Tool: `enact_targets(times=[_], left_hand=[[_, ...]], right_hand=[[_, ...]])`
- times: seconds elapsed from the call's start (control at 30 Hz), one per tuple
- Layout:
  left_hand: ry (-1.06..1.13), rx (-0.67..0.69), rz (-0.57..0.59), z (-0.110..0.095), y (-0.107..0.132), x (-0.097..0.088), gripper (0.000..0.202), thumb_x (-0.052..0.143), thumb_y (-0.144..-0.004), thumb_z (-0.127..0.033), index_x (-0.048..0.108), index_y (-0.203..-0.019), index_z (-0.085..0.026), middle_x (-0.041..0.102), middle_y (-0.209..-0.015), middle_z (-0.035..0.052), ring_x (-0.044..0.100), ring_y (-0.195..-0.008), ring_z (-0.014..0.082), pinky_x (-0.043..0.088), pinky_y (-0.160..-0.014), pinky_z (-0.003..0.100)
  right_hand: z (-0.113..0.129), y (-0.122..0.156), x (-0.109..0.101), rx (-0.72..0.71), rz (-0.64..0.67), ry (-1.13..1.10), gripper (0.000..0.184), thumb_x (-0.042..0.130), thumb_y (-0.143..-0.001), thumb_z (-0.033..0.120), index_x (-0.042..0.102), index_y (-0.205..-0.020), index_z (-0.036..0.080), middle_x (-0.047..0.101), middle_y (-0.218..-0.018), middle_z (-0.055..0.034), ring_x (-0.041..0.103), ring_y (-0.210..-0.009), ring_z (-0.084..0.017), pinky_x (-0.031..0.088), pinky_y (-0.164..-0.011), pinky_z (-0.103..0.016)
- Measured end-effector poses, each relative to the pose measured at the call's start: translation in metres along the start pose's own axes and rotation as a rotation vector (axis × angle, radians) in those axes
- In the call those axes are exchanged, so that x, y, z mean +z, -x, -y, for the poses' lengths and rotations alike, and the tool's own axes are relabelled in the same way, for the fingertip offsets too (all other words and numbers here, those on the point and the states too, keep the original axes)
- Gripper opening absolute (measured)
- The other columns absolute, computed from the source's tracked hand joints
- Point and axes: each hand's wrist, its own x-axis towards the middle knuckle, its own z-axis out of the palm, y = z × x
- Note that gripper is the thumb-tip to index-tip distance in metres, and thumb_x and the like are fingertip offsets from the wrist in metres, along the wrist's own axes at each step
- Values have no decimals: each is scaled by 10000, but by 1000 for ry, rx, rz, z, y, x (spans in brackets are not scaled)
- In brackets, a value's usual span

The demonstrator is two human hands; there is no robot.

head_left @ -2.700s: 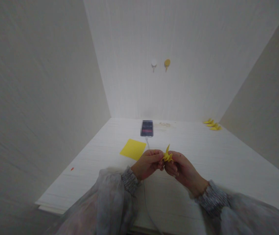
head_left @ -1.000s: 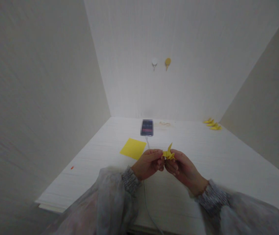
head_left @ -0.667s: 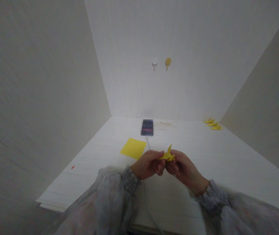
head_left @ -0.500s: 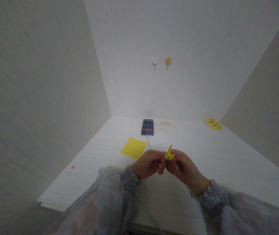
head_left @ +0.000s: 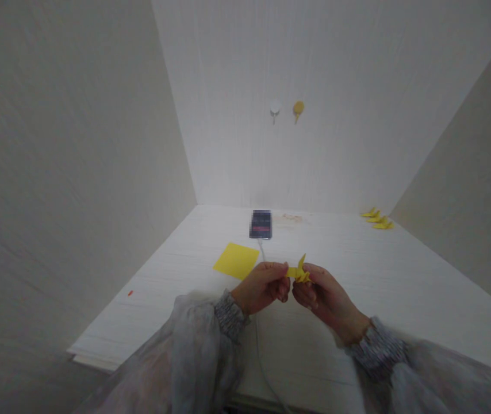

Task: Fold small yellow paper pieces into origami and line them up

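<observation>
A small folded yellow paper figure [head_left: 298,271] is held above the white table [head_left: 401,287], pinched from both sides. My left hand [head_left: 261,287] grips its left end with thumb and fingertips. My right hand [head_left: 323,299] pinches its right side, fingers curled under it. One point of the paper sticks up between the hands. Both wrists wear grey patterned cuffs under sheer sleeves.
A flat yellow paper square [head_left: 236,260] lies on the table just beyond my left hand. A dark phone [head_left: 261,223] stands behind it with a white cable running toward me. Several folded yellow figures [head_left: 377,219] sit at the back right corner. Two hooks [head_left: 286,109] are on the wall.
My fingers have kept working the paper figure; it has shifted slightly right and its left end is pulled out flatter. The hands stay in about the same place.
</observation>
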Motion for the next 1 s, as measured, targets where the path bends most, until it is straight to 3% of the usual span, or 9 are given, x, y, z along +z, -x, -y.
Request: enact_targets(times=[0.27, 0.73, 1.0], left_hand=[[159, 48, 69, 2, -1, -3, 313, 582, -686, -346, 480, -513, -105, 449, -391, -28, 395, -341, 49, 290, -391, 188], [189, 97, 104, 2, 0, -2, 334, 574, -694, -370, 455, -505, -121, 391, -341, -47, 328, -312, 37, 230, -365, 169], [215, 54, 36, -3, 2, 4, 407, 487, -732, -457, 455, -504, -121, 371, -344, -45, 320, -329, 40, 238, -368, 175]], right_hand=[[-3, 1, -1, 37, 11, 4, 331, 449, -803, 304, 498, -521, 138, 406, -357, 47, 339, -317, -55, 227, -358, -205], [0, 0, 3, 0, 19, -43, 273, 495, -769, 286, 502, -537, 142, 402, -373, 53, 326, -317, -52, 227, -353, -200], [0, 0, 0, -20, 20, -51, 274, 496, -766, 297, 477, -533, 154, 392, -375, 59, 310, -318, -52, 230, -354, -202]])
